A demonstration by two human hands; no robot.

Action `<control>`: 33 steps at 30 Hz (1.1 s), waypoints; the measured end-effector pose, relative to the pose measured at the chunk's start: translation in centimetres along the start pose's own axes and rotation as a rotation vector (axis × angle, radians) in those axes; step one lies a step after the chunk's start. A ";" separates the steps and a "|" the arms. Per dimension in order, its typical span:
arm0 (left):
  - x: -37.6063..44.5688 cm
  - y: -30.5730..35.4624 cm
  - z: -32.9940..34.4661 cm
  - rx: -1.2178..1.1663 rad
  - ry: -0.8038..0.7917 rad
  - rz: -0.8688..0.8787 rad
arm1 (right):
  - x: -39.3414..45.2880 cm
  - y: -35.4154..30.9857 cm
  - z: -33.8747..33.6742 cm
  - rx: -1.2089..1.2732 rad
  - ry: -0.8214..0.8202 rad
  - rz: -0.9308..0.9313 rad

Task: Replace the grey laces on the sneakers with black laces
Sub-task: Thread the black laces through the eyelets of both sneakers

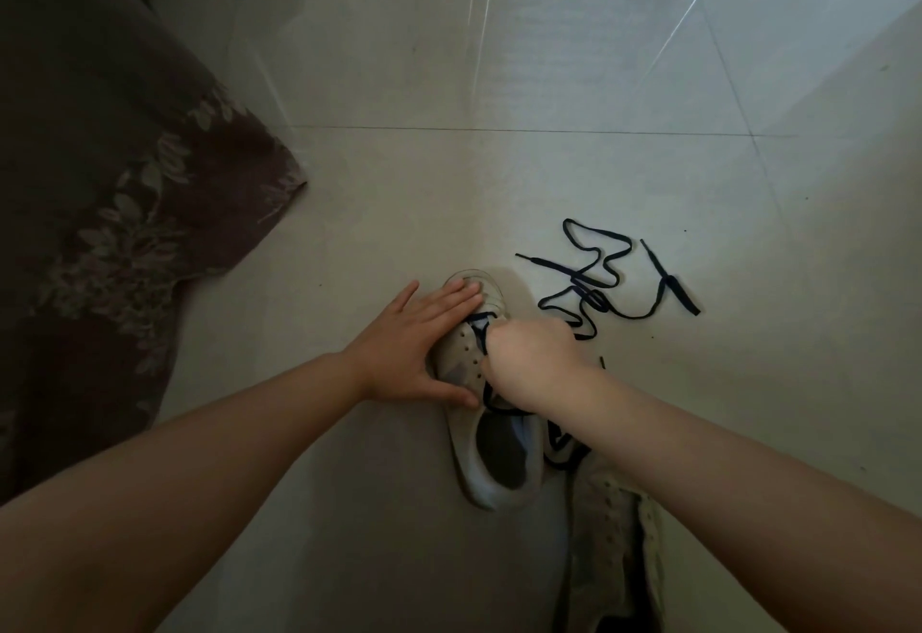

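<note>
A white sneaker [486, 463] lies on the tiled floor, toe pointing away from me. My left hand [416, 350] presses flat on its left side and toe, fingers straight. My right hand [536, 363] is curled over the eyelets and pinches a black lace [481, 328] threaded near the toe. That lace loops back past the sneaker's opening. A second black lace [596, 278] lies loose and tangled on the floor to the right. Part of a second sneaker [613, 522] shows under my right forearm.
A brown cloth with a leaf pattern [100, 193] covers the floor at the left. Pale floor tiles [499, 83] stretch ahead. A dark object edge shows at the top right.
</note>
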State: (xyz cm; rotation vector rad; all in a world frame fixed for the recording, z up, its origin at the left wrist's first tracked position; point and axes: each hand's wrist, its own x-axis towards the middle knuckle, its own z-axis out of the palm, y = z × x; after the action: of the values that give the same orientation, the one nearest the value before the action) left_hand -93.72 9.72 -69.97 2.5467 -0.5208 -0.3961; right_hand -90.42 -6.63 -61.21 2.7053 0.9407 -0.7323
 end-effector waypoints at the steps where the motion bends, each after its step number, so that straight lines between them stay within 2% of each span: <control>1: 0.0 -0.1 0.0 -0.014 0.008 0.001 | -0.2 0.1 -0.3 0.048 0.006 -0.025; 2: 0.0 -0.1 -0.1 -0.034 0.020 -0.003 | -0.4 0.4 -0.5 0.148 -0.002 -0.053; 4: -0.1 0.3 -0.2 -0.104 0.060 -0.031 | -1.1 1.4 -1.1 0.506 -0.046 -0.067; 6: 0.3 1.3 -0.4 -0.177 0.175 -0.038 | -1.7 2.7 -1.8 0.834 -0.027 -0.037; 9: 1.6 3.3 -1.4 -0.209 0.411 0.091 | -2.0 3.8 -2.5 0.998 0.087 -0.040; 10: 2.1 4.0 -2.0 -0.296 0.440 0.069 | -1.8 4.1 -2.5 1.016 0.121 -0.030; 13: 3.1 5.6 -4.1 -0.748 0.458 -0.217 | -1.3 4.8 -2.6 0.985 0.175 0.050; 16: 3.7 4.8 -5.8 -1.055 0.586 -0.521 | -1.9 6.1 -2.7 0.944 0.103 0.065; 20: 2.7 0.6 -6.3 -1.546 0.631 -1.138 | -2.5 7.4 -2.5 1.110 0.118 0.131; 22: 1.5 -0.2 -6.0 -1.580 0.633 -1.286 | -2.2 7.6 -2.6 1.178 0.142 0.136; 23: 1.1 -0.3 -5.8 -1.445 0.626 -1.320 | -2.0 7.5 -2.7 1.208 0.144 0.125; 25: 0.4 0.0 -5.1 -0.984 0.689 -1.256 | -1.7 7.2 -3.1 1.207 0.127 0.091; 26: 0.1 0.3 -4.7 -0.723 0.713 -1.118 | -1.6 6.9 -3.3 1.151 0.108 0.073; 28: -0.2 2.0 -5.1 -0.414 0.680 -0.613 | -1.3 6.2 -3.6 0.992 0.052 0.023; 30: 0.3 4.3 -6.0 -0.267 0.466 -0.230 | -1.0 5.3 -4.0 0.910 0.010 -0.020; 32: 1.1 5.9 -6.4 -0.155 0.249 -0.095 | -1.0 4.7 -4.3 0.881 0.020 -0.030; 33: 1.3 6.1 -6.3 -0.119 0.195 -0.089 | -1.0 4.8 -4.3 0.868 0.033 -0.023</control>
State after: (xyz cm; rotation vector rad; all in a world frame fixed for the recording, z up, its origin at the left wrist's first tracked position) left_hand -91.96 6.90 -61.68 2.4653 -0.3028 -0.2007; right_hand -86.42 -9.52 -56.90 3.4260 0.7726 -1.3597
